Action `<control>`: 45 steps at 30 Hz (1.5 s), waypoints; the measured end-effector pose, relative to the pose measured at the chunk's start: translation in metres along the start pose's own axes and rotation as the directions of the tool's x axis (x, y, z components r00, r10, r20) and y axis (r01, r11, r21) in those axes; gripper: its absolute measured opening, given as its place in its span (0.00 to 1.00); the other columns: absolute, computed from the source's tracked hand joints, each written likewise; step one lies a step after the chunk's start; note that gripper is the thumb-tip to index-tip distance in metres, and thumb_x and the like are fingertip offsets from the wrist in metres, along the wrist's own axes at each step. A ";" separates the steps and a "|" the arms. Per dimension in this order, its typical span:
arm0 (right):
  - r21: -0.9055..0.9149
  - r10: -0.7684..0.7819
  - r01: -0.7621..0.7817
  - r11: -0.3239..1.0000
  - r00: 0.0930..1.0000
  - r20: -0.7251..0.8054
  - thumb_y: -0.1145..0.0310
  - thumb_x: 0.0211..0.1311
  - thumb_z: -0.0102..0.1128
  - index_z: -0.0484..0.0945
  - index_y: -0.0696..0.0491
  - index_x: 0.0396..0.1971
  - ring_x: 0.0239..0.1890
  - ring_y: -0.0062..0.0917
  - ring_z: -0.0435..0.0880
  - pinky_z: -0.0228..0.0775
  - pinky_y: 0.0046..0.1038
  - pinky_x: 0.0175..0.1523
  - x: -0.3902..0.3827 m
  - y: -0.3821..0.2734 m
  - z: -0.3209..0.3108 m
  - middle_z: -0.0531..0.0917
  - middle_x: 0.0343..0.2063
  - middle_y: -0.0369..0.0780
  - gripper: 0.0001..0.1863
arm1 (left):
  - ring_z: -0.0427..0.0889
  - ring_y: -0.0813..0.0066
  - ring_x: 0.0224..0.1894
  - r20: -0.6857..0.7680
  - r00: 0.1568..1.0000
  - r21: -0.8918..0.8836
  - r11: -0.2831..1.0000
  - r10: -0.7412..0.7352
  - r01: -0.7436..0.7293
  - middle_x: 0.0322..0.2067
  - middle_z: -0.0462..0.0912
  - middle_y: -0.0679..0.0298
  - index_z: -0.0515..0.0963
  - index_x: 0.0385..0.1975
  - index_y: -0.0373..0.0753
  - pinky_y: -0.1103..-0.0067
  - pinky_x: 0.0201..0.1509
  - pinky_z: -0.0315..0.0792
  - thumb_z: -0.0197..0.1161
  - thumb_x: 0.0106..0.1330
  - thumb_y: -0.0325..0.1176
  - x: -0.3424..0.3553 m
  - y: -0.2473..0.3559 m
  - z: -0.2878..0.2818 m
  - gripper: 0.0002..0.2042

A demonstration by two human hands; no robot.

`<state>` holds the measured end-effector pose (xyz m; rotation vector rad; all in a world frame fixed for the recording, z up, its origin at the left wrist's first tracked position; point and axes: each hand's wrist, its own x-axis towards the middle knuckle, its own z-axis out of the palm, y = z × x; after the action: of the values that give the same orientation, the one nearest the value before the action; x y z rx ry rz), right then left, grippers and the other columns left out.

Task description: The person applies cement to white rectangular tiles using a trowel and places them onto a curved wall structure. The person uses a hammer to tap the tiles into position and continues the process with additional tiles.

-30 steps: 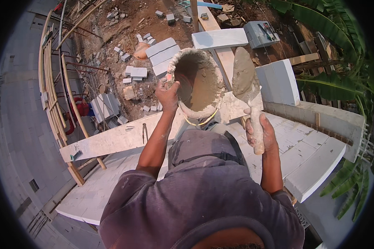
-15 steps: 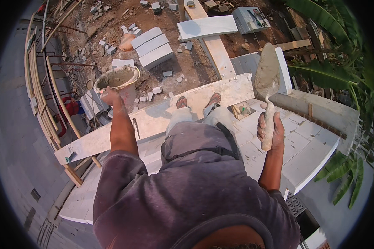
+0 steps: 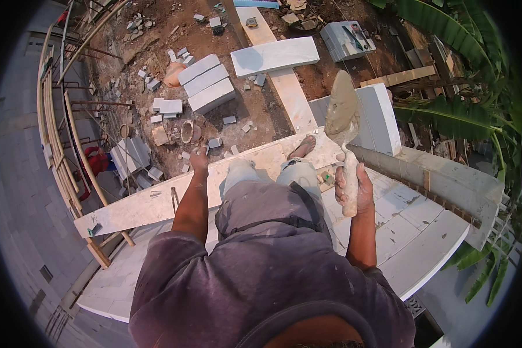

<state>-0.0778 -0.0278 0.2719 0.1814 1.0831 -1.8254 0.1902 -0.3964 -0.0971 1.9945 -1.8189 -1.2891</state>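
Observation:
My right hand [image 3: 359,188] is closed round the handle of a trowel [image 3: 343,110], which points upward and away. Grey mortar coats its blade. My left hand [image 3: 199,160] reaches forward over the plank's far edge with nothing visible in it; its fingers look loosely apart, though small and partly hidden. Just beyond it and lower down is a mortar-smeared bucket [image 3: 189,131], apart from the hand.
My feet are on a long pale plank [image 3: 139,206], with a stepped white block surface [image 3: 423,238] behind. White blocks [image 3: 210,90] and rubble lie on the dirt below. Another board [image 3: 293,98] runs away from the plank. Bamboo poles [image 3: 55,124] stand left, banana leaves [image 3: 452,116] right.
The bucket has left my left hand and now appears lower and smaller. That hand has drawn nearer to me and rightward. The trowel has shifted left in the view, my right hand still round it.

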 end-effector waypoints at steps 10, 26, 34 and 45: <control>-0.190 0.109 -0.117 0.975 0.993 -0.052 0.53 0.54 0.70 0.67 0.56 0.60 0.18 0.22 0.75 0.69 0.25 0.22 0.069 -0.105 -0.187 0.76 0.25 0.37 0.37 | 0.80 0.63 0.53 0.374 0.918 0.131 0.973 0.128 -0.189 0.50 0.82 0.50 0.75 0.58 0.32 0.71 0.56 0.72 0.65 0.65 0.44 -0.091 0.166 0.150 0.26; -0.092 0.258 -0.279 0.956 0.946 -0.195 0.70 0.50 0.68 0.72 0.59 0.55 0.25 0.24 0.80 0.73 0.27 0.33 0.248 -0.097 -0.416 0.80 0.28 0.38 0.29 | 0.74 0.65 0.44 0.342 0.880 -0.409 0.791 -0.331 0.456 0.49 0.74 0.59 0.67 0.64 0.43 0.71 0.49 0.72 0.63 0.62 0.63 0.159 0.235 0.548 0.38; -0.128 0.307 -0.330 0.935 0.936 -0.171 0.71 0.46 0.69 0.70 0.61 0.57 0.26 0.23 0.76 0.71 0.27 0.31 0.479 -0.041 -0.543 0.78 0.27 0.39 0.34 | 0.60 0.49 0.69 -0.006 0.902 -0.653 0.685 -0.432 0.324 0.72 0.51 0.46 0.50 0.72 0.32 0.58 0.70 0.58 0.62 0.58 0.69 0.306 0.150 0.654 0.54; -0.536 0.010 -0.054 0.843 0.996 -0.085 0.64 0.56 0.67 0.73 0.55 0.59 0.40 0.19 0.78 0.74 0.24 0.41 0.836 -0.057 -0.631 0.78 0.40 0.34 0.30 | 0.78 0.61 0.47 0.053 0.971 -0.094 0.969 0.233 -0.227 0.48 0.78 0.49 0.71 0.55 0.26 0.71 0.51 0.72 0.51 0.70 0.63 0.446 0.118 0.586 0.37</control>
<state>-0.7588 -0.1051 -0.5222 -0.0667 1.5958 -1.4231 -0.3320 -0.5673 -0.6010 1.6585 -1.9189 -1.3492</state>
